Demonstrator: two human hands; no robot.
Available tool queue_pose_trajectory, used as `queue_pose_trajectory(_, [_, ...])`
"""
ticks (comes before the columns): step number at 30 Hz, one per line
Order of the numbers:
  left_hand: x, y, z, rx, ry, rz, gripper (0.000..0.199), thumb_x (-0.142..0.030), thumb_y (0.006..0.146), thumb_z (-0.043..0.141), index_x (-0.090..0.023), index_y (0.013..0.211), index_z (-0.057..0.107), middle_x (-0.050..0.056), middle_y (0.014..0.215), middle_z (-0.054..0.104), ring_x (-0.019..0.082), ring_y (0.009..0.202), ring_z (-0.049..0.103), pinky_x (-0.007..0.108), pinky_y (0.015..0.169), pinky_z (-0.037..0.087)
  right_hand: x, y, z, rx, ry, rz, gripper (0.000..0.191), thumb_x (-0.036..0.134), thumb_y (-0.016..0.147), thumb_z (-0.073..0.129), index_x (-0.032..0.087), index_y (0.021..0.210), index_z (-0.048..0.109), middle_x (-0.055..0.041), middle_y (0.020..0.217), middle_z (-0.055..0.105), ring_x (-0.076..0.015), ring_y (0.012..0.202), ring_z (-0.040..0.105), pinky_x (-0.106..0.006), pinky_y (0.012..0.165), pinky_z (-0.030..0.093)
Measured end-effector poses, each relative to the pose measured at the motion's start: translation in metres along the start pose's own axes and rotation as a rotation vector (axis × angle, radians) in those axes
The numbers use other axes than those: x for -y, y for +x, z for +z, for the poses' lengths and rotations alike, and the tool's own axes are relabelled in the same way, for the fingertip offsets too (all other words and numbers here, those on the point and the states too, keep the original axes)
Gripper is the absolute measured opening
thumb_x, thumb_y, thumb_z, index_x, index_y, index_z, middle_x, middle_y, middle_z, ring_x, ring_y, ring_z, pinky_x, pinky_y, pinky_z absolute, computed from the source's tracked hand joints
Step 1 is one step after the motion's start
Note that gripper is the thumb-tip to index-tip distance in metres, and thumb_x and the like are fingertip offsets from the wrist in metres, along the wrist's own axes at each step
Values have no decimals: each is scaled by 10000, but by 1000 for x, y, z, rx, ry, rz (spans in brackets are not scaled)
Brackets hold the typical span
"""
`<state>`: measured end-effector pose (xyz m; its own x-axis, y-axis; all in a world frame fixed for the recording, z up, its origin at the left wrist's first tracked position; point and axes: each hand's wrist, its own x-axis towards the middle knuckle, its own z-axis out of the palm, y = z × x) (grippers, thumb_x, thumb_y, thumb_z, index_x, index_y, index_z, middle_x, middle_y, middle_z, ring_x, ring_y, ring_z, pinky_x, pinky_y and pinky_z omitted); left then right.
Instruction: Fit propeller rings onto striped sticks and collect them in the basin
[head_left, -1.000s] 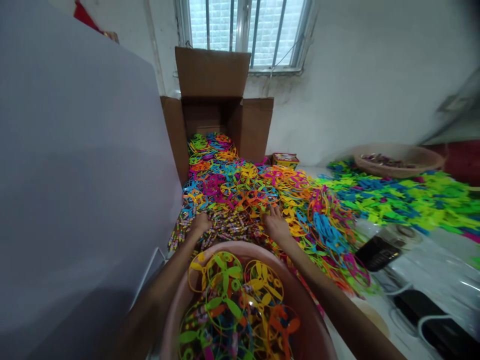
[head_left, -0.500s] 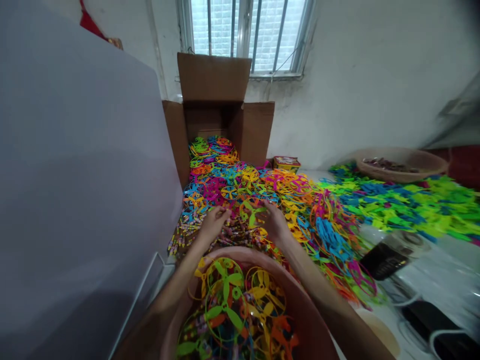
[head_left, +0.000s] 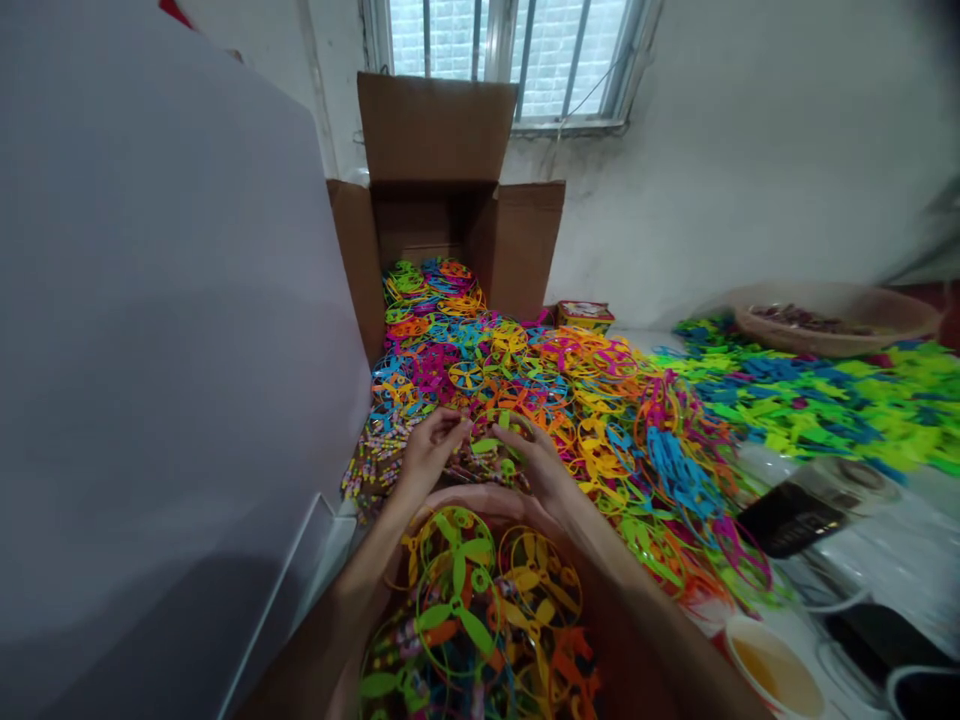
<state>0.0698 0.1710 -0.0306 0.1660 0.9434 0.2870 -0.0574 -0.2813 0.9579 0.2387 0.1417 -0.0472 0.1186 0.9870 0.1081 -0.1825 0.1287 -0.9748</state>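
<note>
My right hand grips a green propeller ring by its edge, above the heap. Close to its left side, my left hand has its fingertips pinched together; whatever lies between them is too small to make out. Under and around both hands spreads a heap of bright plastic propeller rings in several colours, with small patterned sticks at its near left edge. Nearest me stands a pink basin, holding more propeller rings and patterned sticks. My forearms pass over its sides.
An open cardboard box lies behind the heap, propellers spilling from it. A pale panel rises on the left. To the right are green and blue plastic pieces, a shallow bowl, a dark can and a cup.
My right hand has brought the green propeller ring slightly left and lower, nearer my left hand. The left hand stays pinched. The camera view has shifted a little.
</note>
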Motion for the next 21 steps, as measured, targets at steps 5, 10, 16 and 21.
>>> queue_pose_trajectory(5, [-1,-1,-4,-97,-124,-1,360,-488,773,780,-188,833,590,-61,615,574,84,495,510,194,497,417,5,-7,1,15,36,120,341,430,631,907,230,802,689,-24,828,663,-181,672,600,-258,472,451])
queue_pose_trajectory(10, [-1,-5,-4,-39,-311,-99,399,-468,749,809,-191,946,600,-59,668,587,88,493,523,193,438,443,9,-16,7,105,24,137,277,412,671,892,219,721,701,4,714,633,-150,626,565,-268,535,484])
queue_pose_trajectory(16, [-6,-6,-4,77,-369,-168,359,-424,723,837,-160,876,648,-49,613,578,82,433,494,194,361,438,11,-19,9,116,33,141,278,417,667,897,224,705,702,30,675,624,-115,565,531,-239,505,439])
queue_pose_trajectory(21, [-7,-5,-5,64,-358,-190,423,-477,663,869,-169,822,627,-67,573,541,78,414,472,194,332,432,12,-20,9,119,-4,116,301,450,680,886,219,687,694,26,659,625,-98,507,483,-233,447,383])
